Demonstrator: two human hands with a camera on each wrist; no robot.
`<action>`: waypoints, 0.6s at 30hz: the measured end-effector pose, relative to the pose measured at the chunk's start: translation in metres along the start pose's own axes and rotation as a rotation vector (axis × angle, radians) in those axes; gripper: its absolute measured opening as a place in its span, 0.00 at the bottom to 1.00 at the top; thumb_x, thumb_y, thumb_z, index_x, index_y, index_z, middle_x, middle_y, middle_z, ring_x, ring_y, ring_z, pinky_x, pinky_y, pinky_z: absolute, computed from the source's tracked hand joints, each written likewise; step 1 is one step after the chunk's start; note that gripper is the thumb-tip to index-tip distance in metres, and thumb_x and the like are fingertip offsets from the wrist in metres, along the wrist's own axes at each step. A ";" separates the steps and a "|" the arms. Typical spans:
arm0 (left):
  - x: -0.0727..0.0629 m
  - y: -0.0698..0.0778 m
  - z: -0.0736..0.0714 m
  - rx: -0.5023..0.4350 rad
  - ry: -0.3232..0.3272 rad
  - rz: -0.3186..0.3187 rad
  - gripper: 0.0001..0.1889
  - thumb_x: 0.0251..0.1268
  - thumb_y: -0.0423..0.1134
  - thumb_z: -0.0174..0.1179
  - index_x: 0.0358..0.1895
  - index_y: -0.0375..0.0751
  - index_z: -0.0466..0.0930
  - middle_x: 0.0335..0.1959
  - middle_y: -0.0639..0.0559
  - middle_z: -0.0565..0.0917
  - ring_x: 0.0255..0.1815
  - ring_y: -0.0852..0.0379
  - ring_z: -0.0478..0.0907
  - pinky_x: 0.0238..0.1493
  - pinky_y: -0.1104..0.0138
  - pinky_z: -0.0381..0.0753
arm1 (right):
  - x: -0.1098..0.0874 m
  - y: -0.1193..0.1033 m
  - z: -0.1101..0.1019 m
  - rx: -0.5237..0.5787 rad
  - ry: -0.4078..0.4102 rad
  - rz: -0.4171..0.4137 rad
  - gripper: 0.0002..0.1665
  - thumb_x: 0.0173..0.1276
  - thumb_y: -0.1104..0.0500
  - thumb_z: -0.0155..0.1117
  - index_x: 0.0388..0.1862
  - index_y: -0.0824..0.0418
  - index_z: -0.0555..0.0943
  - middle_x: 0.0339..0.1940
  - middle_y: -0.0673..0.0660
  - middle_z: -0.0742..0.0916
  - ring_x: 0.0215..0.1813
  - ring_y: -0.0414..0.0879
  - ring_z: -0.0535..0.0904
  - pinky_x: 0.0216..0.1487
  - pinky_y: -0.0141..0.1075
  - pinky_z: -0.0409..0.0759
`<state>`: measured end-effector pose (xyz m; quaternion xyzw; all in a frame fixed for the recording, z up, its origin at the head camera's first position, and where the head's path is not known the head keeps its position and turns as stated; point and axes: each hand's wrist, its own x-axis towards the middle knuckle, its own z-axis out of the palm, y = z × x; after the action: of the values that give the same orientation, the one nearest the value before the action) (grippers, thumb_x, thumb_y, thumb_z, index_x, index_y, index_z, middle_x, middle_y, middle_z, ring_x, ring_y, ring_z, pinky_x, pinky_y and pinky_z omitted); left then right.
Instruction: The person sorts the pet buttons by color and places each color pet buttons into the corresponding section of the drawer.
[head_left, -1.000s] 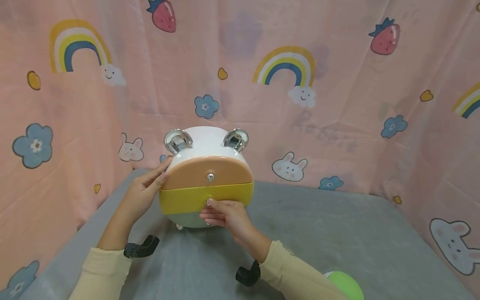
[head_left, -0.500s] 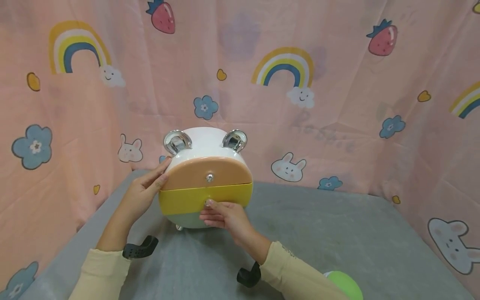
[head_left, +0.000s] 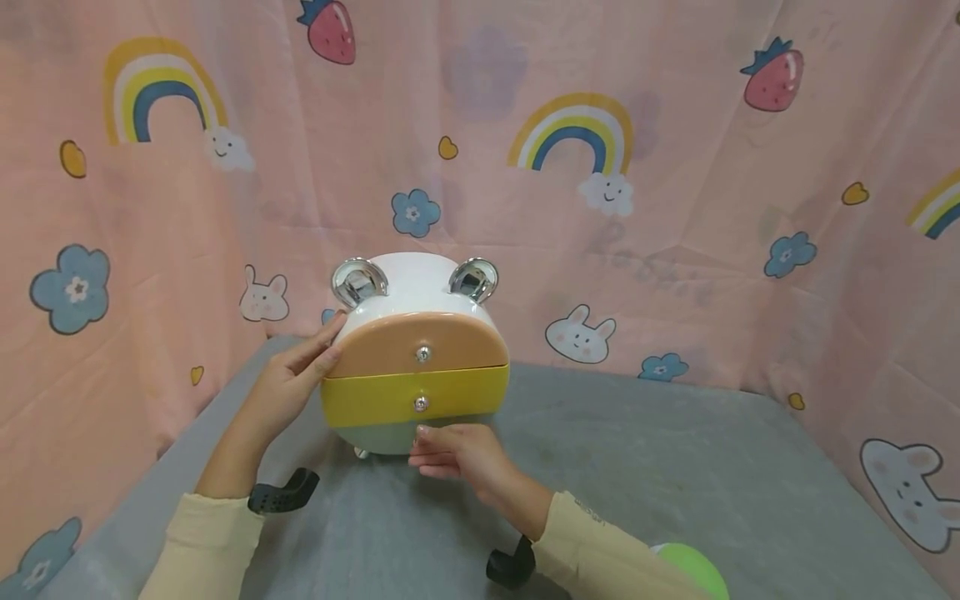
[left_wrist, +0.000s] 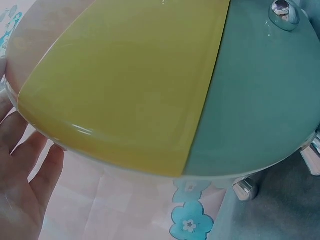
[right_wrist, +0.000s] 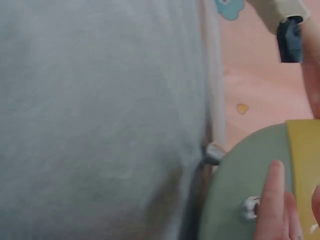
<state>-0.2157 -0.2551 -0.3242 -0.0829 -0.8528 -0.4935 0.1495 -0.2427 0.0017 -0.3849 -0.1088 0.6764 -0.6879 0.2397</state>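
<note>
A small drawer cabinet (head_left: 420, 279) with silver ears has an orange drawer (head_left: 390, 346), a yellow drawer (head_left: 367, 400) and a green drawer (head_left: 367, 437), all closed. My left hand (head_left: 281, 387) rests against its left side with fingers fairly straight, also seen along the edge in the left wrist view. My right hand (head_left: 476, 458) is at the front of the green drawer. In the right wrist view an extended finger (right_wrist: 274, 200) lies beside the green drawer's silver knob (right_wrist: 250, 207), with the thumb (right_wrist: 316, 202) apart from it. The head view hides that knob behind the fingers.
The cabinet stands on short silver feet (left_wrist: 245, 189) on a grey-covered table (head_left: 637, 475). A green rounded object (head_left: 693, 567) lies at the front right, partly behind my right sleeve. A pink patterned curtain (head_left: 480, 217) hangs behind and at both sides.
My right hand has let go of the yellow drawer's knob and moved down to the green drawer. The left hand stays on the cabinet's side.
</note>
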 end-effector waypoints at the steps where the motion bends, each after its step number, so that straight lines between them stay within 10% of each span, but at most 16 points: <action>1: 0.000 0.000 0.000 0.000 -0.001 0.001 0.28 0.77 0.54 0.50 0.76 0.64 0.60 0.79 0.61 0.58 0.80 0.46 0.56 0.74 0.40 0.62 | 0.000 0.001 -0.001 -0.009 0.000 0.029 0.23 0.71 0.54 0.64 0.50 0.75 0.82 0.41 0.63 0.91 0.39 0.44 0.90 0.46 0.38 0.89; 8: -0.001 0.000 0.000 -0.003 -0.003 0.000 0.27 0.77 0.54 0.50 0.76 0.65 0.60 0.79 0.61 0.58 0.81 0.46 0.56 0.74 0.40 0.62 | 0.004 0.012 -0.001 0.053 -0.004 0.178 0.30 0.73 0.49 0.62 0.56 0.78 0.78 0.44 0.64 0.89 0.44 0.49 0.90 0.52 0.41 0.88; 18: 0.000 -0.001 0.000 -0.014 -0.002 0.022 0.27 0.77 0.53 0.50 0.76 0.64 0.60 0.79 0.61 0.59 0.80 0.46 0.57 0.74 0.40 0.63 | 0.015 0.024 0.008 0.274 0.030 0.131 0.20 0.76 0.54 0.59 0.50 0.73 0.78 0.35 0.58 0.89 0.43 0.47 0.88 0.54 0.40 0.86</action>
<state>-0.2160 -0.2556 -0.3246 -0.0937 -0.8485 -0.4976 0.1536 -0.2472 -0.0115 -0.4108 -0.0205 0.5853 -0.7583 0.2863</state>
